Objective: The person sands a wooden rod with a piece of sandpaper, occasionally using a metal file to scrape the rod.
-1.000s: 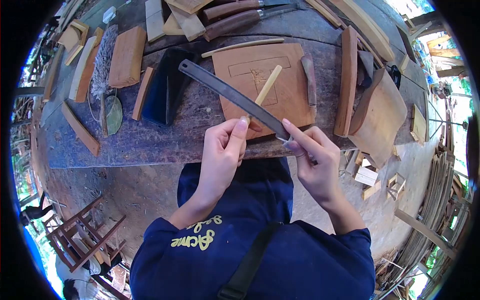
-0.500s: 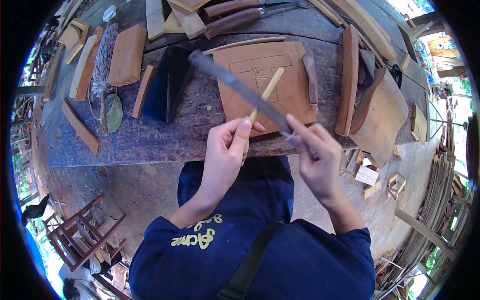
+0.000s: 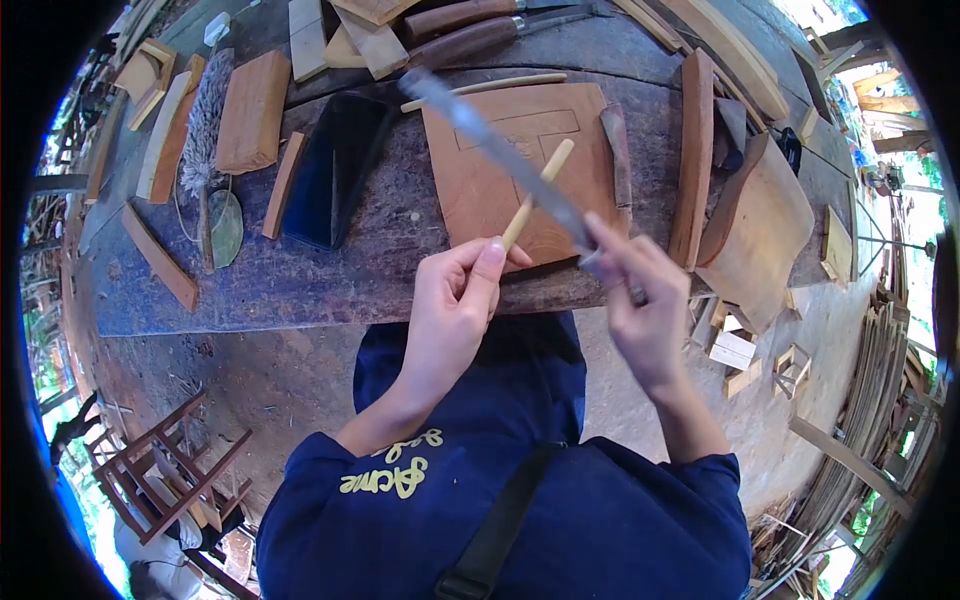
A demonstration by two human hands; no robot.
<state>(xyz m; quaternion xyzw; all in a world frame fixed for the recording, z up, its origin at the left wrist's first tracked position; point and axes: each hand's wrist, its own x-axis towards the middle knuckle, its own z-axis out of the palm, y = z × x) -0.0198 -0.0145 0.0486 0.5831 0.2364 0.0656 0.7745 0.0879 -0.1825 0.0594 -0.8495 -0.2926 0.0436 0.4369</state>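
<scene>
My left hand (image 3: 462,292) pinches the lower end of a thin, pale wooden stick (image 3: 560,160), which points up and to the right. In my right hand (image 3: 640,290) is the handle end of a long grey metal file (image 3: 480,132). The file lies slantwise across the middle of the stick, its far end up to the left and slightly blurred. Beneath both is a square wooden board (image 3: 465,195) with lines marked on it, flat on the workbench. A rolled piece of sandpaper (image 3: 616,150) rests at the board's right edge.
On the workbench (image 3: 270,300), a black phone (image 3: 335,170) and wooden blocks (image 3: 253,110) lie left of the board. Dark-handled tools (image 3: 465,43) are at the back. A curved wooden piece (image 3: 760,220) overhangs the front edge at right. A wooden frame (image 3: 170,465) stands on the floor.
The file has shifted up and to the right along the stick, together with my right hand. My left hand and the stick have hardly moved.
</scene>
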